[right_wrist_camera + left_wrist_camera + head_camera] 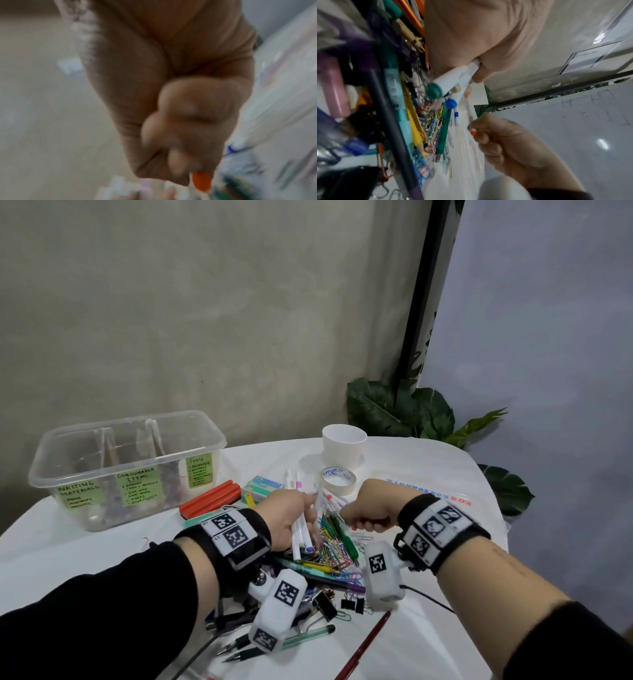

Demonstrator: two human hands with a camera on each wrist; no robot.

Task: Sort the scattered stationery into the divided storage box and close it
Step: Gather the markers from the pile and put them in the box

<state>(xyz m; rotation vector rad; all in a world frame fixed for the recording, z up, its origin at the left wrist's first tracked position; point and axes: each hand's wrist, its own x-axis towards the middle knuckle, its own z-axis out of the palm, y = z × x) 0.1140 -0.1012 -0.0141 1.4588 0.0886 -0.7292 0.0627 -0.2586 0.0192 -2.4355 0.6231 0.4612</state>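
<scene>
My left hand (294,518) grips a bundle of white markers (301,534), their coloured end caps (434,91) pointing back at the wrist. My right hand (363,510) pinches one thin white marker with an orange end (473,133) and holds it up against the bundle; its orange tip (201,180) shows below the curled fingers. Under both hands lies the heap of coloured paper clips, pens and pencils (337,546). The clear divided storage box (126,470) stands open at the back left, with green labels on its front.
A white cup (343,445), a tape roll (337,479), a staple box (262,486) and an orange-red eraser block (210,498) sit behind the heap. Black binder clips (352,604), dark pens (239,648) and a red pen (363,645) lie near me. A plant (411,412) stands behind the table.
</scene>
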